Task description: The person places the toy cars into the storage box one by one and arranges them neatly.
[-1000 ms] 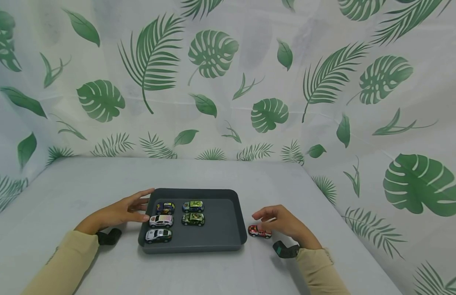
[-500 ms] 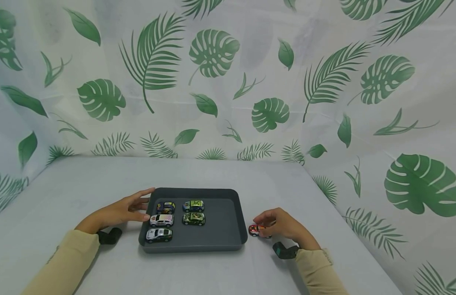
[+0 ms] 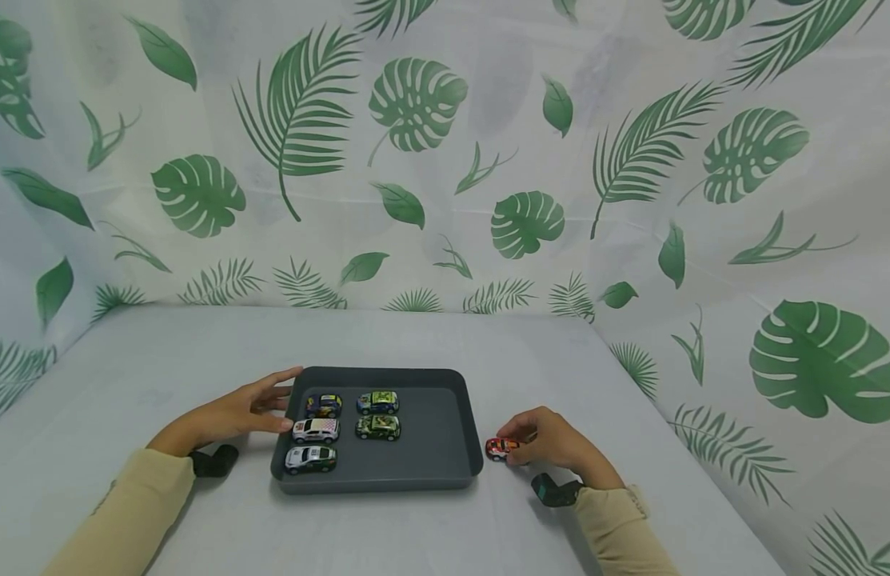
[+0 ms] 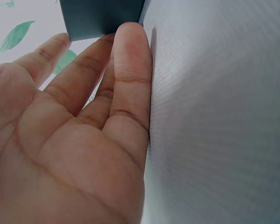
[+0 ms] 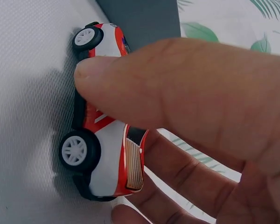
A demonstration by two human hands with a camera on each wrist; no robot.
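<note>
A red and white toy car (image 3: 496, 449) stands on the table just right of the grey tray (image 3: 433, 440). My right hand (image 3: 557, 440) pinches it; in the right wrist view the thumb (image 5: 116, 84) lies along the side of the car (image 5: 105, 163), with fingers on its far side. At the tray's left edge my left hand (image 3: 232, 414) touches the wall with nearly straight fingers, thumb apart from the rest. The left wrist view shows the left fingertips right at the tray wall (image 4: 100, 18), the palm facing the camera.
Inside the tray, a purple car (image 3: 324, 406), a white car (image 3: 316, 430) and a white-and-black car (image 3: 311, 458) line the left side. A yellow-green car (image 3: 377, 402) and a green camouflage car (image 3: 377, 428) form a second column. Leaf-printed cloth (image 3: 445, 176) hangs behind the white table (image 3: 387, 536).
My right hand has come down onto the red and white car, its thumb and fingers closing around it. The left hand has stayed at the tray edge.
</note>
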